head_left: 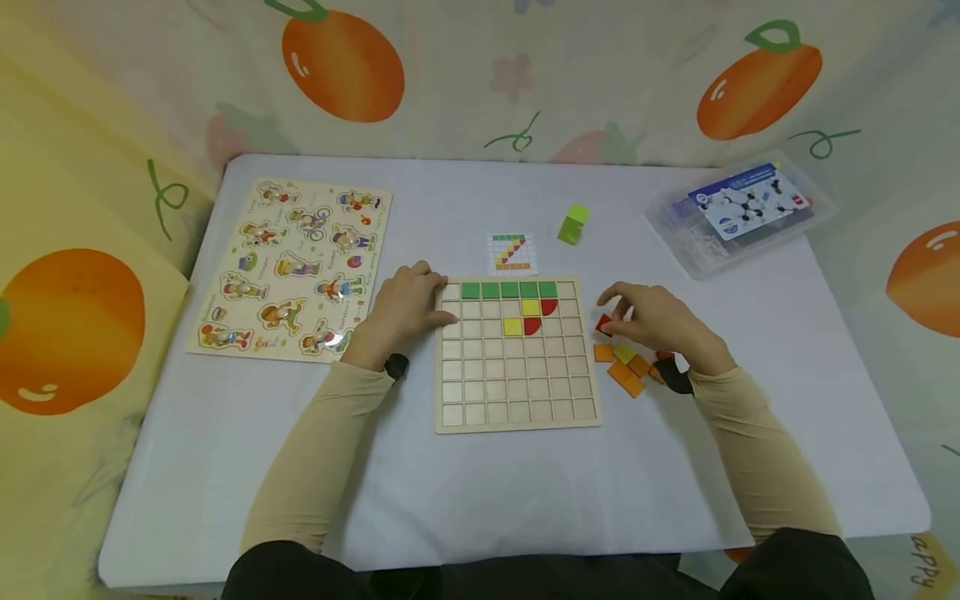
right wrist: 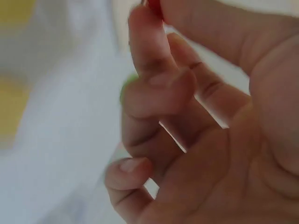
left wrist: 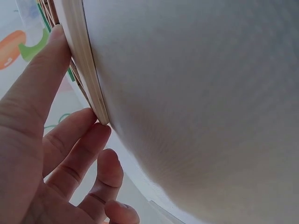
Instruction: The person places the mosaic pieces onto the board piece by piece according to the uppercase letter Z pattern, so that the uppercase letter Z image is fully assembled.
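Observation:
My left hand (head_left: 400, 307) holds the upper left corner of a wooden grid board (head_left: 517, 429). In the left wrist view its thumb lies on the board's rim (left wrist: 84, 60) and fingertips touch the corner. Green square tiles (head_left: 510, 290) line the board's top row; below are yellow squares (head_left: 512, 327) and red quarter-round tiles (head_left: 532, 326). Right of the board, my right hand (head_left: 656, 318) pinches a small red tile (head_left: 603, 325) between thumb and index finger. Only a sliver of that red tile (right wrist: 155, 5) shows in the right wrist view. Orange tiles (head_left: 626, 379) and a yellow one lie beneath this hand.
A small pattern card (head_left: 512, 255) lies just beyond the board. Two light green tiles (head_left: 573, 225) are farther back. A clear plastic box (head_left: 697, 250) stands at the back right, and a picture puzzle board (head_left: 292, 267) lies at the left of the white table (head_left: 450, 500).

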Action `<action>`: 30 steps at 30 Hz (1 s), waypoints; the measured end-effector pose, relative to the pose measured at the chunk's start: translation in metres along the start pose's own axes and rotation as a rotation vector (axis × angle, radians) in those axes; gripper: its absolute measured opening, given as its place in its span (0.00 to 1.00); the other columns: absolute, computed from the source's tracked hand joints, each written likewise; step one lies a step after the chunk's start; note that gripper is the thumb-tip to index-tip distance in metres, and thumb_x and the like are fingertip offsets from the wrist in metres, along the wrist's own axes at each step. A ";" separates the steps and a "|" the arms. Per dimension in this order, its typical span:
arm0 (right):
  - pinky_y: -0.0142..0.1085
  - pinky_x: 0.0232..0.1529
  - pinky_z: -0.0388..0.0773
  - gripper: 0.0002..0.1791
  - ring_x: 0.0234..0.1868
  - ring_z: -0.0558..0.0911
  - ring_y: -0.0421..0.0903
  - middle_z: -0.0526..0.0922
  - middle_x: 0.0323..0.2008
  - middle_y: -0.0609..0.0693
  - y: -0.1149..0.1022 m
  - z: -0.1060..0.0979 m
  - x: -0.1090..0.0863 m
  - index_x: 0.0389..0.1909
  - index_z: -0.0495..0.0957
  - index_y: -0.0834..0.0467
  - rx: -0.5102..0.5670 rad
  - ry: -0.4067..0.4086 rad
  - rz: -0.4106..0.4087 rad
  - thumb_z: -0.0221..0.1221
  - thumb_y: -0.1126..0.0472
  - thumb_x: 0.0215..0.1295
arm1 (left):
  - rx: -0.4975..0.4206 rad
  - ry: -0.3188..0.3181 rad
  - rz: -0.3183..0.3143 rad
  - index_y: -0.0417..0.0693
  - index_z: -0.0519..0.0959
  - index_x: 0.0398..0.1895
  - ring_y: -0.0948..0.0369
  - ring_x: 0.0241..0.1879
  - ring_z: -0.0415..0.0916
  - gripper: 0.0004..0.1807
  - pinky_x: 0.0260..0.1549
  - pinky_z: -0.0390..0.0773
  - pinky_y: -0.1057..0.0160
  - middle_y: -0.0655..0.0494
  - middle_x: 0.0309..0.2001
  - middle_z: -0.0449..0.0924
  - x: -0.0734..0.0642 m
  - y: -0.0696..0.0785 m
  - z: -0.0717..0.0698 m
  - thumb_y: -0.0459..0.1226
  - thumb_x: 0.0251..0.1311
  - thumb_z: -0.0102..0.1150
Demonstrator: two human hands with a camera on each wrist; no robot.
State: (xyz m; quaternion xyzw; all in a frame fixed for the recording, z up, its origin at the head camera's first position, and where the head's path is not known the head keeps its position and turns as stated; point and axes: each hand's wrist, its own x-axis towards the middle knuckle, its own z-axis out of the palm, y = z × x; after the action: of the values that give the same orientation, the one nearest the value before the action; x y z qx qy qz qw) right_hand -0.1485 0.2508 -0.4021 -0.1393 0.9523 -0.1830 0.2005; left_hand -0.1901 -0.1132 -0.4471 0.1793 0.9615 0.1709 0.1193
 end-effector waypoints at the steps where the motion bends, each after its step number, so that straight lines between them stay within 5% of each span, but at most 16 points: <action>1: 0.34 0.28 0.71 0.16 0.29 0.79 0.45 0.88 0.40 0.58 -0.005 0.004 0.004 0.54 0.83 0.60 0.006 0.000 -0.028 0.64 0.57 0.70 | -0.003 0.002 0.001 0.40 0.76 0.68 0.41 0.58 0.77 0.39 0.54 0.79 0.43 0.42 0.61 0.78 0.000 0.000 0.000 0.51 0.58 0.74; 9: 0.33 0.30 0.72 0.10 0.21 0.82 0.41 0.91 0.30 0.52 -0.046 0.030 0.033 0.46 0.88 0.58 0.088 -0.023 -0.094 0.64 0.58 0.71 | 0.002 0.027 0.013 0.39 0.77 0.66 0.42 0.54 0.77 0.39 0.51 0.80 0.45 0.43 0.58 0.79 -0.001 0.001 0.000 0.51 0.56 0.75; 19: 0.30 0.32 0.72 0.08 0.36 0.83 0.41 0.92 0.32 0.47 -0.080 0.049 0.056 0.38 0.91 0.52 0.074 -0.080 -0.046 0.71 0.53 0.63 | 0.002 0.005 -0.001 0.41 0.77 0.68 0.42 0.56 0.76 0.40 0.51 0.79 0.44 0.43 0.60 0.78 0.002 -0.001 0.000 0.53 0.56 0.75; 30: 0.33 0.26 0.70 0.09 0.32 0.78 0.41 0.89 0.29 0.44 -0.094 0.049 0.059 0.29 0.90 0.49 -0.005 -0.065 0.044 0.75 0.49 0.58 | -0.007 0.015 -0.006 0.41 0.77 0.67 0.43 0.56 0.76 0.40 0.52 0.79 0.44 0.44 0.60 0.78 0.002 -0.002 0.002 0.53 0.55 0.76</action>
State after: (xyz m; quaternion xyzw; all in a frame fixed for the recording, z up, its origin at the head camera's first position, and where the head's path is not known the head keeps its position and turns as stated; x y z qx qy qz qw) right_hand -0.1607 0.1320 -0.4255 -0.1249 0.9485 -0.1717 0.2350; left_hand -0.1916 -0.1139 -0.4498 0.1749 0.9622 0.1753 0.1131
